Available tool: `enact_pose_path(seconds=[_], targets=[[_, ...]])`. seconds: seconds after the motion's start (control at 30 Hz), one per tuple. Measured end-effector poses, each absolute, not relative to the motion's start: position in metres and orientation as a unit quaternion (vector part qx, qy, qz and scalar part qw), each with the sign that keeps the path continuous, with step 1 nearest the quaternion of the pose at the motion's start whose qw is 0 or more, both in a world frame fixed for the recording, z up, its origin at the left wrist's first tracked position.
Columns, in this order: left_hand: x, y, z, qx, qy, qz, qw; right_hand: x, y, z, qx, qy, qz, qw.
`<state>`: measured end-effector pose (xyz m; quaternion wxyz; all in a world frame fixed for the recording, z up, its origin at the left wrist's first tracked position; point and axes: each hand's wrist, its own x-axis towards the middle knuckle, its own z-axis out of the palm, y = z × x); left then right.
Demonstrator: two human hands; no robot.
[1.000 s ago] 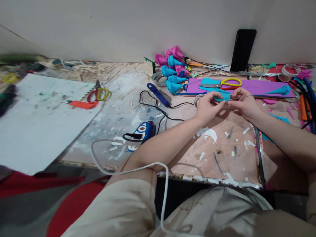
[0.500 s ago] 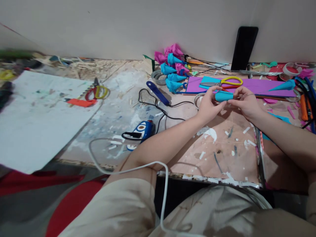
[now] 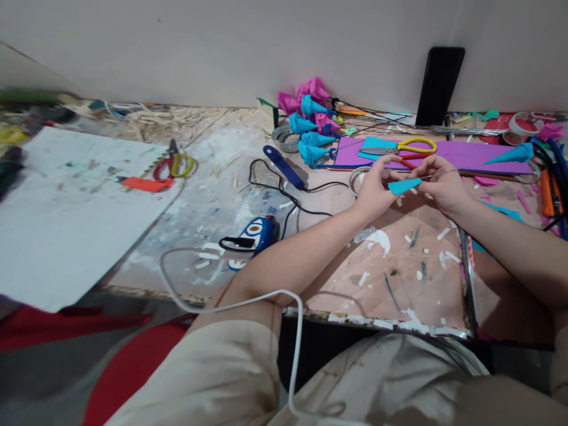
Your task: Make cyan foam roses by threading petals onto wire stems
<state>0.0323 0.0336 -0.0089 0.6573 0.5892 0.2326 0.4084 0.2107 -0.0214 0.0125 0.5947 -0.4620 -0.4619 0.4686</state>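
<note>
My left hand (image 3: 373,190) and my right hand (image 3: 440,182) meet above the pink work surface (image 3: 399,266). Between their fingertips sits a small blue foam cone (image 3: 403,186), rolled to a point on its right end. Both hands pinch it, the left at its wide end and the right at its tip. A thin wire runs from the right hand toward the right. Just beyond the hands lie a purple foam sheet (image 3: 461,156) and yellow-handled scissors (image 3: 406,147) on a blue piece.
A cluster of pink and blue foam cones (image 3: 308,127) lies at the back. A black phone (image 3: 438,83) leans on the wall. A blue glue gun (image 3: 255,234) with black cable, a white cable (image 3: 231,305), red-yellow scissors (image 3: 175,165) and a white sheet (image 3: 66,207) lie left.
The flat blue piece between my fingers has been rolled into a tight cone. Both hands stayed in the same spot.
</note>
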Motion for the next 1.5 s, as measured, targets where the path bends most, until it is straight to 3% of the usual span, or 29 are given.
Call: enact_pose_path(seconds=[0.47, 0.83, 1.5], targets=[[0.027, 0.035, -0.007, 0.647, 0.239, 0.372, 0.622, 0.209, -0.02, 0.014, -0.472, -0.453, 0.473, 0.59], [0.027, 0.038, -0.01, 0.703, 0.286, 0.408, 0.508, 0.213, -0.018, 0.009, -0.49, -0.391, 0.502, 0.595], [0.029, 0.041, -0.015, 0.669, 0.25, 0.412, 0.566, 0.214, -0.012, 0.003, -0.478, -0.382, 0.503, 0.61]])
